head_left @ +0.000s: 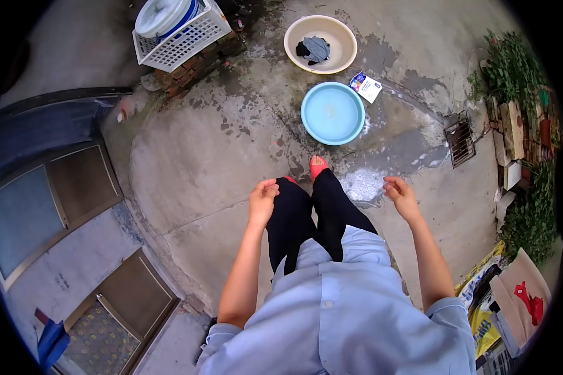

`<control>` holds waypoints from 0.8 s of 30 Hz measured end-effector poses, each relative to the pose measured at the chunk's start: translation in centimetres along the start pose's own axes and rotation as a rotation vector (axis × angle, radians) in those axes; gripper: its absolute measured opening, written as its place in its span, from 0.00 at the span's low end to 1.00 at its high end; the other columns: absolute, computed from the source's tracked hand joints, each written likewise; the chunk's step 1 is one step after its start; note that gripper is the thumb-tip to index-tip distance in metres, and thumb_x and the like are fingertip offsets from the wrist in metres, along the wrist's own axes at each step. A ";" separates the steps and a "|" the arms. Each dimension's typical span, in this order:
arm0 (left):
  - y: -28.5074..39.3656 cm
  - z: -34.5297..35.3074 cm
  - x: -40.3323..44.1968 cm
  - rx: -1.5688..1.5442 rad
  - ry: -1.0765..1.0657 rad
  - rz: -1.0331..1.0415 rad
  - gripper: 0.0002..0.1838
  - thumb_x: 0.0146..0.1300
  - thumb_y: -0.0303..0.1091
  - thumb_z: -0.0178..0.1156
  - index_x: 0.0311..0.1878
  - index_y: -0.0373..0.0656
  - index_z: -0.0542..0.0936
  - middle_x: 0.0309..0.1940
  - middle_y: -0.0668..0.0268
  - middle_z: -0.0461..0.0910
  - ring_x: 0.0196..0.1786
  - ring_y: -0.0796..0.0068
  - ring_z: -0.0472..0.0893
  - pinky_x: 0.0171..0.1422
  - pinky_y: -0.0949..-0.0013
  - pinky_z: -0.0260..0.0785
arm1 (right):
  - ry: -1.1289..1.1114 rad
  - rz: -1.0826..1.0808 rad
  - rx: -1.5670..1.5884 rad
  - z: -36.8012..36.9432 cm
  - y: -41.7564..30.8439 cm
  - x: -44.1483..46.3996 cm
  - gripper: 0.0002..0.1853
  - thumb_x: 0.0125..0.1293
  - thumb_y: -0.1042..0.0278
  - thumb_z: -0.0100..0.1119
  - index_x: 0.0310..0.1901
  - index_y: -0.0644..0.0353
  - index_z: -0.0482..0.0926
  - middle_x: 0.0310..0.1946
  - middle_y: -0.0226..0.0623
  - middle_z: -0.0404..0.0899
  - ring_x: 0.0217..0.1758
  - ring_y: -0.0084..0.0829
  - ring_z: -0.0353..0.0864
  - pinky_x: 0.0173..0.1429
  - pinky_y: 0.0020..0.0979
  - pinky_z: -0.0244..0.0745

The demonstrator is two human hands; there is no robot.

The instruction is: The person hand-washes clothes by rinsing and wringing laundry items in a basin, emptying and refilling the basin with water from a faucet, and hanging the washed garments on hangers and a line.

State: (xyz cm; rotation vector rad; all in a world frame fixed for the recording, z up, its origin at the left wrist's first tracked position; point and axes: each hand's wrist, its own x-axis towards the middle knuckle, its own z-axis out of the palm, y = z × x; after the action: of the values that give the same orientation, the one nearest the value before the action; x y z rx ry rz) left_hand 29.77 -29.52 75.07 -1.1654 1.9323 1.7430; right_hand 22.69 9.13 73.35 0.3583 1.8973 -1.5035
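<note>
My left hand [263,201] hangs in the air above my left thigh, its fingers loosely bent and nothing in them. To the right of my legs, my right hand [401,197] is also held out, relaxed, with fingers parted and no object in it. A light blue basin [333,114] stands on the wet concrete ahead of my feet, with what looks like clear water in it. Behind it sits a cream basin [344,47] holding a bundled grey and black cloth [316,50]. A white and purple packet [367,87] lies beside both basins.
Foamy water [364,184] spreads over the ground near a metal drain grate [460,142]. At the upper left a white plastic basket [187,44] with a bucket rests on bricks. Plants [513,69] and stacked bricks line the right; a windowed wall [44,250] runs along the left.
</note>
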 end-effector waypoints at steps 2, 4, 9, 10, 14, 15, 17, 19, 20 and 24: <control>3.4 0.2 4.0 0.055 -0.055 0.022 0.14 0.60 0.26 0.55 0.49 0.35 0.77 0.38 0.62 0.81 0.40 0.76 0.79 0.50 0.73 0.71 | 0.169 -0.044 -0.164 1.0 -0.8 1.8 0.13 0.63 0.70 0.54 0.49 0.61 0.76 0.30 0.31 0.77 0.33 0.21 0.75 0.39 0.25 0.70; 6.0 0.8 9.3 0.136 -0.155 0.096 0.13 0.60 0.26 0.56 0.48 0.35 0.77 0.38 0.62 0.81 0.40 0.77 0.79 0.49 0.73 0.71 | 0.268 -0.026 -0.192 2.3 -1.0 3.6 0.13 0.63 0.69 0.54 0.49 0.61 0.77 0.29 0.34 0.78 0.31 0.23 0.75 0.37 0.27 0.71; 11.1 3.8 25.2 0.542 -0.354 0.285 0.15 0.59 0.31 0.59 0.49 0.35 0.76 0.40 0.60 0.80 0.40 0.73 0.79 0.50 0.72 0.70 | 0.538 0.110 -0.158 8.0 -1.9 7.4 0.13 0.62 0.71 0.55 0.48 0.62 0.77 0.34 0.40 0.80 0.34 0.29 0.79 0.39 0.30 0.74; 13.3 5.1 27.8 0.666 -0.390 0.314 0.17 0.57 0.32 0.60 0.49 0.36 0.76 0.42 0.58 0.79 0.41 0.70 0.80 0.51 0.69 0.71 | 0.582 0.139 -0.118 9.7 -2.4 8.1 0.13 0.62 0.71 0.55 0.48 0.62 0.77 0.35 0.41 0.80 0.35 0.29 0.79 0.38 0.29 0.74; 17.8 10.8 38.9 1.085 -0.538 0.461 0.22 0.54 0.37 0.61 0.53 0.47 0.76 0.50 0.53 0.74 0.50 0.56 0.78 0.56 0.58 0.69 | 0.656 0.337 0.015 16.1 -4.2 11.4 0.13 0.62 0.72 0.55 0.48 0.62 0.76 0.36 0.41 0.80 0.35 0.28 0.78 0.38 0.28 0.74; 18.2 12.2 41.8 1.184 -0.580 0.488 0.22 0.54 0.38 0.60 0.54 0.49 0.75 0.53 0.52 0.71 0.52 0.54 0.76 0.57 0.57 0.68 | 0.653 0.353 0.091 17.9 -4.7 12.6 0.13 0.62 0.73 0.55 0.48 0.63 0.76 0.36 0.41 0.79 0.35 0.28 0.78 0.38 0.28 0.74; 18.1 15.4 47.2 1.287 -0.638 0.530 0.23 0.54 0.38 0.60 0.55 0.51 0.74 0.57 0.52 0.68 0.53 0.51 0.75 0.59 0.56 0.67 | 0.634 0.369 0.187 20.9 -5.7 15.5 0.14 0.61 0.76 0.54 0.49 0.63 0.75 0.36 0.41 0.79 0.34 0.29 0.78 0.39 0.27 0.74; 16.9 18.9 52.0 1.429 -0.728 0.628 0.24 0.53 0.36 0.61 0.56 0.48 0.73 0.62 0.53 0.60 0.59 0.51 0.69 0.58 0.54 0.68 | 0.628 0.380 0.222 22.7 -6.0 19.0 0.14 0.60 0.78 0.54 0.49 0.64 0.75 0.36 0.41 0.79 0.34 0.29 0.79 0.39 0.28 0.74; 15.6 20.6 54.5 1.441 -0.740 0.625 0.24 0.53 0.36 0.61 0.56 0.48 0.73 0.62 0.53 0.60 0.59 0.51 0.69 0.58 0.54 0.68 | 0.634 0.337 0.202 23.5 -5.4 20.7 0.14 0.60 0.78 0.55 0.49 0.64 0.75 0.37 0.41 0.79 0.35 0.29 0.79 0.39 0.28 0.74; 8.9 27.6 64.8 1.520 -0.716 0.897 0.27 0.51 0.33 0.62 0.57 0.46 0.72 0.64 0.52 0.59 0.64 0.52 0.65 0.63 0.57 0.64 | 0.657 0.319 0.282 25.6 -2.0 28.9 0.13 0.60 0.79 0.55 0.48 0.64 0.75 0.37 0.41 0.79 0.36 0.30 0.79 0.42 0.28 0.74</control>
State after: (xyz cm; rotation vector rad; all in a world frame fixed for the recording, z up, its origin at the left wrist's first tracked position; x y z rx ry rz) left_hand -25.69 -28.23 30.72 0.7941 2.3474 0.2475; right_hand 9.01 -21.03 53.35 1.3556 1.9571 -1.5418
